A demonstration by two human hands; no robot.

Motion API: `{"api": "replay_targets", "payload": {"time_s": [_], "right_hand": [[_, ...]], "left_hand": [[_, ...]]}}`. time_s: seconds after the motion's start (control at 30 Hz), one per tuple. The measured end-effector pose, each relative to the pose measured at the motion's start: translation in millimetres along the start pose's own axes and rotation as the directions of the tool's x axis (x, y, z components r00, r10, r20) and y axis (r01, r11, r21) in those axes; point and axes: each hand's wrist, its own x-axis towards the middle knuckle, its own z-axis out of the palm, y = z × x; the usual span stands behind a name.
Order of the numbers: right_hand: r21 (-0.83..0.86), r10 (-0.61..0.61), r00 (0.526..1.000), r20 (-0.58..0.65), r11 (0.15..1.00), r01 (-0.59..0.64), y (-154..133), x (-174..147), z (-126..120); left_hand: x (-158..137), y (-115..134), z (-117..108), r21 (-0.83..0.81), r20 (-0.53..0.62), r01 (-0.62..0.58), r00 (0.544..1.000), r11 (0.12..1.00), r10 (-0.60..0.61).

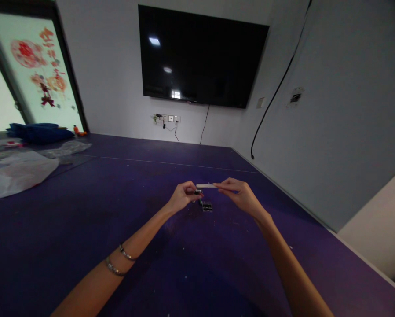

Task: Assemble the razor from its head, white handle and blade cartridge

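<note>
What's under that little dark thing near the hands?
The little dark thing seems to sit on the purple surface, near the left hand. The bit right beneath is covered, so I can't see it.

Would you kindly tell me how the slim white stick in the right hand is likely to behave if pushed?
The white stick is probably fairly stiff, since it looks straight beyond the fingertips of the right hand. It seems likely to be light, being so slim, so a sideways push might swing it easily in that pinch near one end.
</note>
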Motion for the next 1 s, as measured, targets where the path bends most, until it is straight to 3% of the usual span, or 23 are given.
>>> {"api": "replay_targets", "payload": {"time_s": [0.13,0.33,0.8,1.0], "right_hand": [[0.052,-0.015,0.998,0.059,0.999,0.012,-3,0,-2],[0.028,0.012,1.000,0.008,1.000,-0.012,-2,0,2],[0.066,0.023,0.999,0.031,0.997,-0.025,7,-1,9],[0.052,0.035,0.999,0.000,0.998,-0.035,12,-2,8]], "left_hand": [[0,1,0,0.044,-0.019,0.003,1.000,0.999,-0.003],[1,-1,-1,-0.008,-0.009,-0.011,1.000,1.000,0.011],[0,-3,-3,0.034,-0.025,0.006,1.000,0.999,-0.005],[-3,-3,1,-0.007,0.026,0.006,1.000,1.000,-0.006]]}}
